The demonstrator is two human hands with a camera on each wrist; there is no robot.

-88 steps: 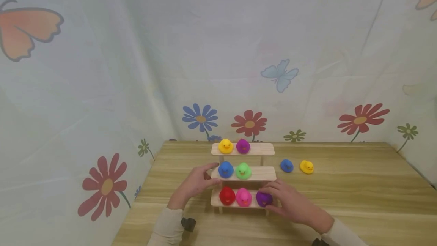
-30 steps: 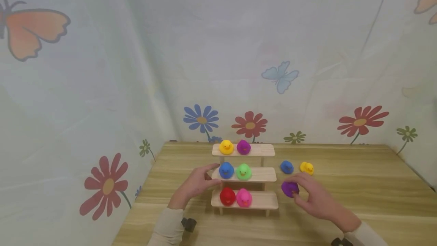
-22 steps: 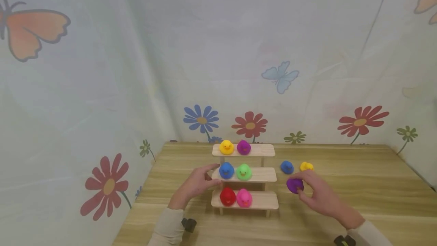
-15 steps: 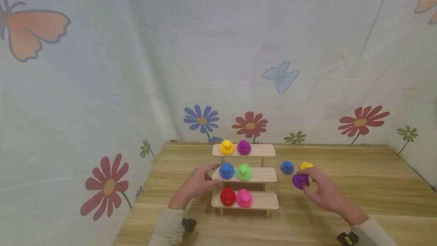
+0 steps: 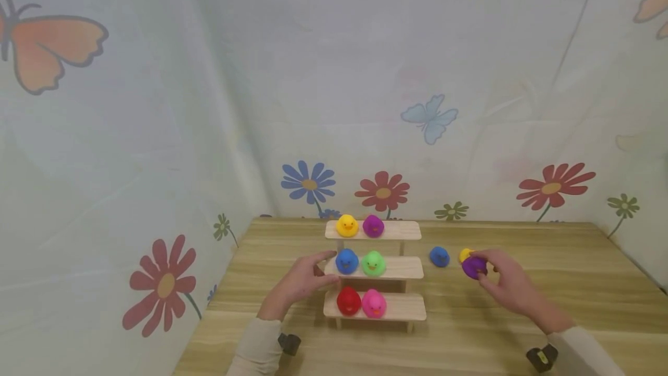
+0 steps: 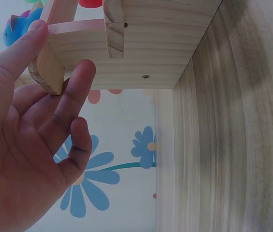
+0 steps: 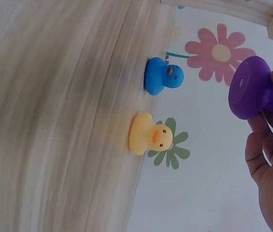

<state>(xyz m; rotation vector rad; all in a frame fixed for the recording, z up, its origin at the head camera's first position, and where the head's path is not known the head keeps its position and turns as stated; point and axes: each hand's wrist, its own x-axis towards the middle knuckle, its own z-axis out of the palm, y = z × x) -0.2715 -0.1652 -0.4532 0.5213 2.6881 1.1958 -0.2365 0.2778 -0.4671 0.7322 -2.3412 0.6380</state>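
My right hand (image 5: 511, 289) pinches a purple rubber duck (image 5: 474, 268) above the table, right of a three-tier wooden display stand (image 5: 399, 267). In the right wrist view that purple duck (image 7: 252, 89) is tilted, its flat base showing. My left hand (image 5: 297, 282) holds the left end of the stand's middle tier; the left wrist view has thumb and fingers about the plank end (image 6: 49, 70). Yellow (image 5: 347, 226) and purple ducks (image 5: 373, 226) sit on top, blue (image 5: 347, 261) and green (image 5: 374, 263) in the middle, red (image 5: 348, 301) and pink (image 5: 374, 303) at the bottom.
On the wooden table (image 5: 563, 283), right of the stand, stand a blue duck (image 5: 439, 256) and a yellow duck (image 5: 466, 255), the latter partly hidden by the held one. A flowered cloth (image 5: 469, 74) hangs behind the table.
My right hand has lifted the purple duck off the bottom tier and carried it right and back, in front of the yellow duck. My left hand has stayed at the stand.
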